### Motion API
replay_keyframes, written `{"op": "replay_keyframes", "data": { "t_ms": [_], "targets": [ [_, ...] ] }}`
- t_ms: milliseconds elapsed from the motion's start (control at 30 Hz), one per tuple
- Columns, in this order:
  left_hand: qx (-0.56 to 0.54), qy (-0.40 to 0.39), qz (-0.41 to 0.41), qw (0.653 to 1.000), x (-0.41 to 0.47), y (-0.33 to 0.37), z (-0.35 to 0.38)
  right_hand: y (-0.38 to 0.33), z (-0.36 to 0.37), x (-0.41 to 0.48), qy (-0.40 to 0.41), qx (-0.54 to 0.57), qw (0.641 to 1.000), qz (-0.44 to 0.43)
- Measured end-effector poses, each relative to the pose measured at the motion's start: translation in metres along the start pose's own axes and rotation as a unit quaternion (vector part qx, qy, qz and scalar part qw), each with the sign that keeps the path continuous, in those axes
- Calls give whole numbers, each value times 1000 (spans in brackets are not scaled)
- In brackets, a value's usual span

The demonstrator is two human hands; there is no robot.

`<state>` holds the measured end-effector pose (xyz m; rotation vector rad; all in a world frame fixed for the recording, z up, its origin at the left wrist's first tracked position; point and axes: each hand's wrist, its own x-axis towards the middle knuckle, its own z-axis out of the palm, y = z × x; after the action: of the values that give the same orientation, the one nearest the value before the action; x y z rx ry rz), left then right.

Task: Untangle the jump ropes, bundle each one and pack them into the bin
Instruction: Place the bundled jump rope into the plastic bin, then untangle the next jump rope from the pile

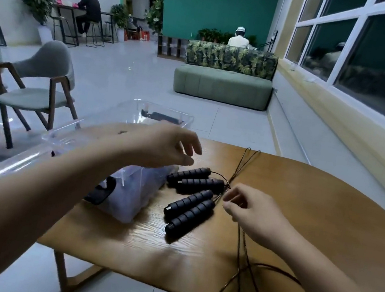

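Foam handles (191,196) just right of the bin (137,202) look grippy, thin cords (240,249) probably slick and springy, so grab near the handles: right hand (251,213) pinches the cords there, left hand (168,147) hovers above, fingers loose.

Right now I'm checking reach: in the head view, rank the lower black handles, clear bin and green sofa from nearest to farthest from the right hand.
From the right hand, pinching the cord:
1. lower black handles, just left of it on the table.
2. clear bin, further left at the table's edge.
3. green sofa, far across the floor.
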<state>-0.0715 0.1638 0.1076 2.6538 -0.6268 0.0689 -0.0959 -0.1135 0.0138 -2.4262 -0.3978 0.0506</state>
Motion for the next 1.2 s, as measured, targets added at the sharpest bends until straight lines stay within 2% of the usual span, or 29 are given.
{"op": "replay_keyframes", "data": {
  "t_ms": [100,267,400,600,767,867,1000,1200],
  "targets": [
    [-22,-48,-26,998,4,17,46,13,-4,-23,-14,36,997,60],
    [92,-69,-107,987,11,17,127,27,-5,-50,-34,26,995,93],
    [124,4,-139,982,13,6,162,38,-1,-59,-25,-21,997,70],
    [157,20,-122,980,18,4,172,50,10,-61,-13,-62,997,49],
    [90,107,-120,983,31,-3,176,50,19,-58,-27,-83,995,52],
    [100,140,-137,975,44,-21,180,50,19,-57,-21,-74,995,57],
    [135,103,-167,971,56,-38,186,47,19,-55,-15,-60,996,57],
    [153,74,-165,972,68,-43,174,42,19,-54,-19,-50,997,49]
  ]
}}
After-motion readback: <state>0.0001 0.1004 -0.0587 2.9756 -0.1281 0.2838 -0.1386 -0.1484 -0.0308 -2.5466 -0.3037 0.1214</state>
